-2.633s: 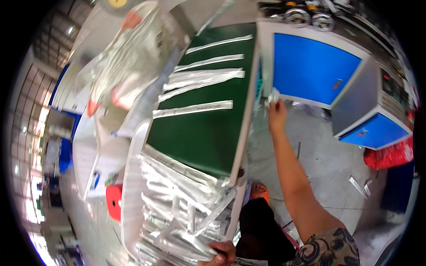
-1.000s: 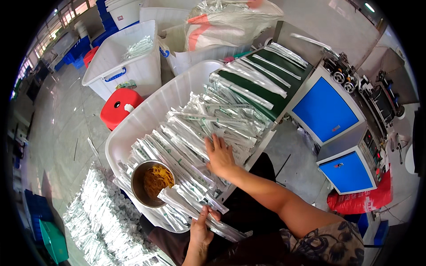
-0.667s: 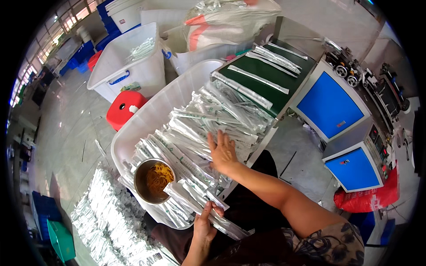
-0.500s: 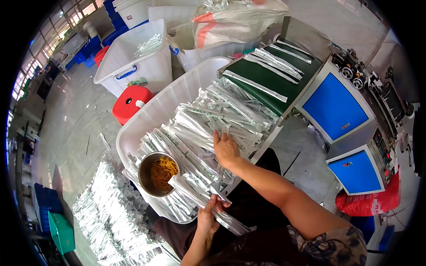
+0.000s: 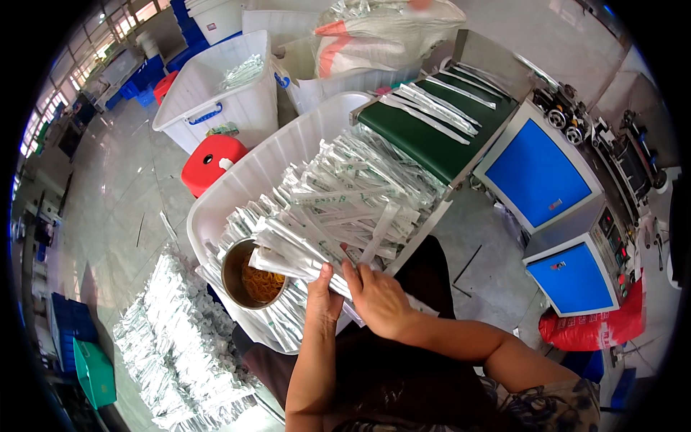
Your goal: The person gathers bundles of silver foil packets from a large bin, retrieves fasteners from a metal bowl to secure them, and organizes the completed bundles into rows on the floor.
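Both my hands are closed around a bundle of long, thin white paper-wrapped packets at the near side of a white plastic tub. My left hand grips it from the left, thumb on top. Beside it, my right hand presses on the bundle with bent fingers. Under and beyond the bundle, a heap of the same packets fills the tub. A round metal bowl of yellow rubber bands rests on packets left of my hands; the bundle's far end overlaps its rim.
A green conveyor belt carrying several packets ends over the tub. Right of it stand blue-panelled machine cabinets. A red stool, a white bin and a woven sack lie beyond. Bundled packets are piled on the floor at left.
My right hand has come back from the heap to join my left on the bundle. The left hand and bundle have risen towards the bowl. Packets on the belt have moved; one at its end is gone.
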